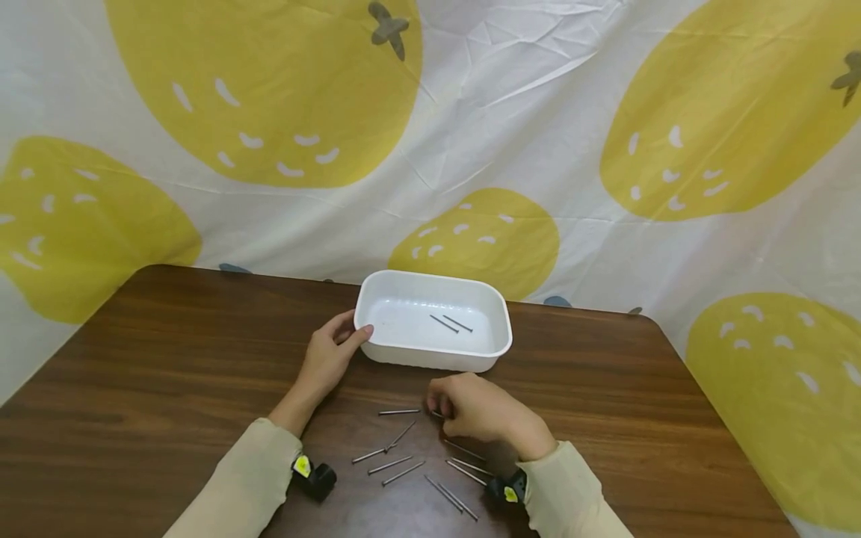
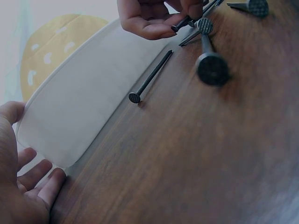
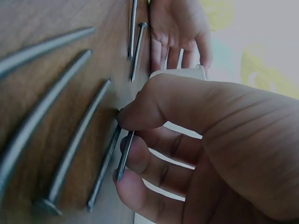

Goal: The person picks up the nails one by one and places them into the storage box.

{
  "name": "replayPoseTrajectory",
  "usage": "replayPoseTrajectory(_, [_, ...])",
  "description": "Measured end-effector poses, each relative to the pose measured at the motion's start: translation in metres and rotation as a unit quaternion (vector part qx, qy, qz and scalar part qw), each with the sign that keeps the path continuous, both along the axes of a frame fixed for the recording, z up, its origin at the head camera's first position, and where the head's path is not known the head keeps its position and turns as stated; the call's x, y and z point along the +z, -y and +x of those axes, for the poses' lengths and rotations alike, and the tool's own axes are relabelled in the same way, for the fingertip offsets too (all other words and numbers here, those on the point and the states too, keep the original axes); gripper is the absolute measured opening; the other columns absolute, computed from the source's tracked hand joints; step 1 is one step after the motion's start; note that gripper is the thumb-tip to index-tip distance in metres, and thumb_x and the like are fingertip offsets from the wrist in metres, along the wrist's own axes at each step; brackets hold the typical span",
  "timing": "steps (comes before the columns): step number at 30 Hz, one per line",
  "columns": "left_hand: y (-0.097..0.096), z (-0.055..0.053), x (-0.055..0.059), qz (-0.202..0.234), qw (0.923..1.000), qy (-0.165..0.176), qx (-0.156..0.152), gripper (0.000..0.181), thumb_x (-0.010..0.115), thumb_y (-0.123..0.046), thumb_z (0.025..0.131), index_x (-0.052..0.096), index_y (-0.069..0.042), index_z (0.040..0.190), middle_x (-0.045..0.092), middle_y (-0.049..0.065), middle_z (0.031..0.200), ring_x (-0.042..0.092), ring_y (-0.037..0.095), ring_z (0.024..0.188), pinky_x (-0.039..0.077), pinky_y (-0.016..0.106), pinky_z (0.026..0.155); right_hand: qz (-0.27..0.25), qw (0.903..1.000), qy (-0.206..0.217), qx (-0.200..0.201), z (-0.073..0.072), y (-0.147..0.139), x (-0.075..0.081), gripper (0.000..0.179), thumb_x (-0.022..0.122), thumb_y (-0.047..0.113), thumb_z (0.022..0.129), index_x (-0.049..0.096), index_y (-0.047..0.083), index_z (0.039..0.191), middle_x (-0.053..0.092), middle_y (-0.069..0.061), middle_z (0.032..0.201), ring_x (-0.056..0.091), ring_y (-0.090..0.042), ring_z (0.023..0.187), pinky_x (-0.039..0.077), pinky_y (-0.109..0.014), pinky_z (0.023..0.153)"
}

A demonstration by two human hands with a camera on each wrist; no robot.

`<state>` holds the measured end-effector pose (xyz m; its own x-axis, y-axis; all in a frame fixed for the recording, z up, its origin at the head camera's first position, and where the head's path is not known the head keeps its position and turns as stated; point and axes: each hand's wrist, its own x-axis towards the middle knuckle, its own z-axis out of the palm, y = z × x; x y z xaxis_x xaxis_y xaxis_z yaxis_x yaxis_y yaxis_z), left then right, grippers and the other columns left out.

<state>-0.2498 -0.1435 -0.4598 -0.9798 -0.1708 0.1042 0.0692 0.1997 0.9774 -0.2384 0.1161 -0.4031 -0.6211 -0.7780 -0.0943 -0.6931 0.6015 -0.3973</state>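
Observation:
My left hand (image 1: 329,351) holds the left end of a white plastic tub (image 1: 430,357), the thumb on its rim and the other fingers against the outside wall. Two steel nails (image 1: 452,323) lie inside, towards the right. In front of the tub, my right hand (image 1: 480,407) is low over the table. The right wrist view shows a nail (image 3: 125,156) pinched between its thumb and fingertips. Another nail (image 3: 103,168) lies close by on the wood. One loose nail (image 2: 152,77) rests beside the tub's near wall.
Several more nails (image 1: 403,473) are scattered over the brown wooden table (image 1: 168,373) between the forearms, some side by side or touching. A white cloth (image 1: 511,112) with yellow fruit prints hangs behind the table's far edge. Each wrist wears a small black camera (image 1: 316,480).

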Motion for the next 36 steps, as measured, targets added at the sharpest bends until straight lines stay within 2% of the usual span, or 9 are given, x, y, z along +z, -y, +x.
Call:
replayPoseTrajectory(6, [-0.001, 0.001, 0.0, -0.003, 1.0, -0.001, 0.001, 0.057, 0.066, -0.03, 0.098, 0.052, -0.004, 0.146, 0.053, 0.019, 0.15, 0.059, 0.035, 0.132, 0.05, 0.046, 0.107, -0.034, 0.9994, -0.006, 0.007, -0.005, -0.007, 0.006, 0.027, 0.072, -0.005, 0.073, 0.065, 0.011, 0.093, 0.06, 0.003, 0.076, 0.052, -0.004, 0.07, 0.045, -0.02, 0.065])
replayPoseTrajectory(14, [-0.002, -0.003, -0.001, -0.002, 1.0, -0.004, 0.001, 0.057, 0.067, -0.028, 0.098, 0.05, -0.002, 0.147, 0.052, 0.02, 0.151, 0.057, 0.036, 0.133, 0.049, 0.047, 0.108, -0.073, 0.997, -0.024, 0.003, -0.019, -0.018, 0.023, 0.024, 0.07, -0.005, 0.075, 0.066, 0.01, 0.094, 0.061, 0.002, 0.078, 0.056, -0.009, 0.075, 0.047, -0.02, 0.068])
replayPoseTrajectory(24, [-0.001, -0.003, -0.001, -0.001, 1.0, -0.003, 0.007, 0.057, 0.068, -0.027, 0.097, 0.051, -0.002, 0.146, 0.053, 0.019, 0.15, 0.059, 0.036, 0.132, 0.05, 0.047, 0.107, -0.063, 0.9978, -0.019, -0.011, -0.037, -0.018, 0.052, 0.021, 0.069, -0.001, 0.079, 0.068, 0.01, 0.097, 0.062, 0.002, 0.079, 0.057, -0.009, 0.072, 0.05, -0.022, 0.066])
replayPoseTrajectory(36, [-0.003, -0.003, -0.002, -0.001, 0.9999, -0.002, 0.011, 0.056, 0.068, -0.028, 0.097, 0.052, -0.002, 0.145, 0.054, 0.019, 0.149, 0.059, 0.035, 0.132, 0.05, 0.047, 0.108, -0.012, 0.9995, -0.025, -0.016, -0.062, -0.011, 0.073, 0.021, 0.068, -0.001, 0.08, 0.067, 0.011, 0.098, 0.062, 0.0, 0.08, 0.056, -0.014, 0.072, 0.047, -0.025, 0.064])
